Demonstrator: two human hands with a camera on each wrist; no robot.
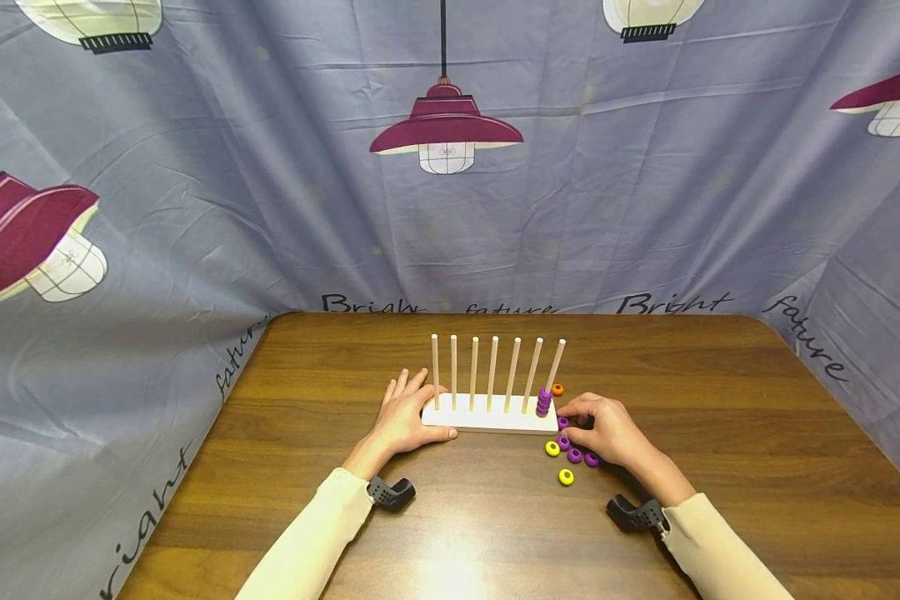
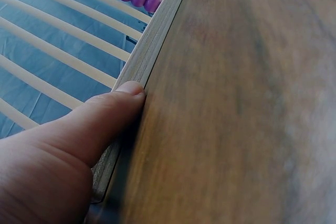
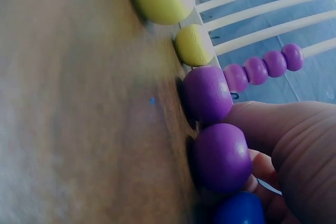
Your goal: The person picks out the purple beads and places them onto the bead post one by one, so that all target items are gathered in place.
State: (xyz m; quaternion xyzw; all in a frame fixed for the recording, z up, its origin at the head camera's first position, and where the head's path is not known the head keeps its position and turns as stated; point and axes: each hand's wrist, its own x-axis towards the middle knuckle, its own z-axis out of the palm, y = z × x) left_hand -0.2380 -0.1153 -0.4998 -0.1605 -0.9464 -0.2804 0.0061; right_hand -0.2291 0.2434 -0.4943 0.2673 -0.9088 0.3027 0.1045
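Note:
A white wooden base with a row of upright wooden pegs stands on the table. Several purple beads are stacked on its rightmost peg. My left hand grips the base's left end, thumb along the front edge and fingers behind; the left wrist view shows the thumb pressed on that edge. Just off the right end, my right hand pinches a purple bead between thumb and fingertips. In the right wrist view, the thumb is partly behind loose purple beads.
Loose purple beads and two yellow beads lie in front of the right hand. An orange bead sits behind the base's right end. A blue bead shows low in the right wrist view. A curtain hangs behind the table.

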